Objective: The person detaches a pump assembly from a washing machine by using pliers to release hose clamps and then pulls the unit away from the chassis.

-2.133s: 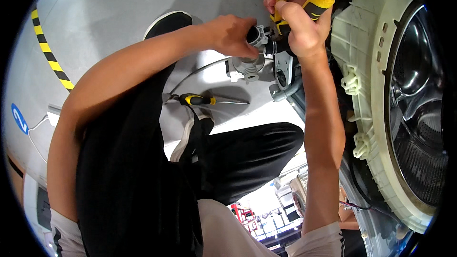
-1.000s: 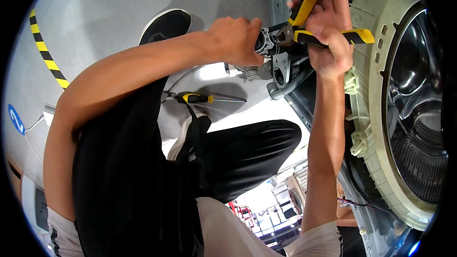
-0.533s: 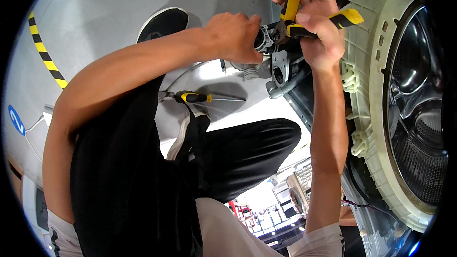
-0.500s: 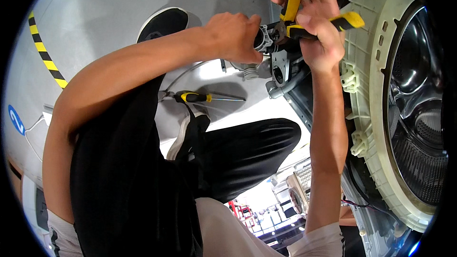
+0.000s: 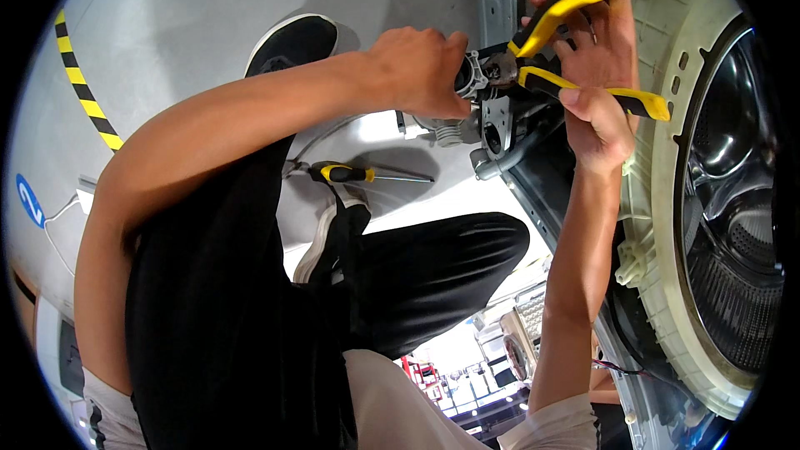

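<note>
Pliers (image 5: 568, 10) with black-and-yellow handles are in my right hand (image 5: 602, 121). Its thumb lies over the lower handle, and its loosely spread fingers reach behind the upper one. The handles stand well apart. At the other end, the metal jaws (image 5: 502, 69) meet the end of a grey ringed fitting (image 5: 477, 73); what exactly they bite on is too small to tell. My left hand (image 5: 419, 71) is closed around that fitting from the left, its fingertips partly hidden. Below hangs a pale ribbed plastic piece (image 5: 450, 133), beside a metal bracket (image 5: 497, 127) and a grey hose (image 5: 508, 158).
A washing machine tub with a cream rim (image 5: 667, 200) and steel drum (image 5: 733, 158) stands close on the right. A yellow-and-black screwdriver (image 5: 375, 176) lies on the floor near my shoe (image 5: 292, 43). Striped tape (image 5: 83, 92) and a white cable (image 5: 60, 242) are at left.
My right hand and the pliers have shifted right and turned clockwise, with the handles' ends swinging down. Its fingers look looser. The left hand stays on the fitting, slightly further right.
</note>
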Action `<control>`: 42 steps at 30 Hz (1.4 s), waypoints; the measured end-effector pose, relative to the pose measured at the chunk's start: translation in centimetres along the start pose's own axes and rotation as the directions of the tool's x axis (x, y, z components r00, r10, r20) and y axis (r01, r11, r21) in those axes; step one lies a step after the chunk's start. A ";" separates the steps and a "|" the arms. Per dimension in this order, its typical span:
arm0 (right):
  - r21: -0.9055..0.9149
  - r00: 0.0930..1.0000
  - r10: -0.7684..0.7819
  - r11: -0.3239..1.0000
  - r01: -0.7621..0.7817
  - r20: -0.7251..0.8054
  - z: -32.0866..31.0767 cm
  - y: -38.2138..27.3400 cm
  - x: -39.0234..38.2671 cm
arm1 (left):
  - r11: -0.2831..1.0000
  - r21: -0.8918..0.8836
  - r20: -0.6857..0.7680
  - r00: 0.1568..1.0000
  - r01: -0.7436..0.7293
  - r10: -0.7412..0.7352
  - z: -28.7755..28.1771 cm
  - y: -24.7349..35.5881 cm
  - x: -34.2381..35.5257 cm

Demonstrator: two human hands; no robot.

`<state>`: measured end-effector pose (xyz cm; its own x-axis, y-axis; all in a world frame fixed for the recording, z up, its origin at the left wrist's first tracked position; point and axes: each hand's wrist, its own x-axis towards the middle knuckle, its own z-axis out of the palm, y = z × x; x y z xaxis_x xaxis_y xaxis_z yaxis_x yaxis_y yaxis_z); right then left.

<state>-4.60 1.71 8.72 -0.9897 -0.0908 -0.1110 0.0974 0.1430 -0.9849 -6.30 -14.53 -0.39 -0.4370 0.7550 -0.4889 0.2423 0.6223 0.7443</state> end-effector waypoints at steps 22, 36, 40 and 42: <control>0.160 0.994 0.076 0.985 -0.062 -0.083 -0.7 -0.2 0.5 | 1.000 0.004 0.001 1.000 -0.005 0.005 -0.1 0.2 -0.1; 0.145 0.989 0.057 0.989 -0.037 -0.138 -0.5 2.2 0.2 | 0.995 -0.090 -0.036 0.999 -0.032 0.028 1.8 -1.4 -0.2; 0.215 0.973 0.084 0.976 -0.037 -0.213 0.8 2.4 0.5 | 0.993 -0.109 -0.057 0.998 -0.035 0.029 2.4 -1.7 -0.3; 0.269 0.969 0.107 0.962 -0.044 -0.222 0.7 2.7 0.5 | 0.992 -0.119 -0.056 0.998 -0.037 0.031 2.8 -1.9 -0.3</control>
<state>-4.72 1.35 5.88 -0.9722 0.1461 -0.1832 0.1658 -0.1233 -0.9784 -4.23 -15.34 -2.93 -0.4770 0.7610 -0.4397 0.1531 0.5646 0.8110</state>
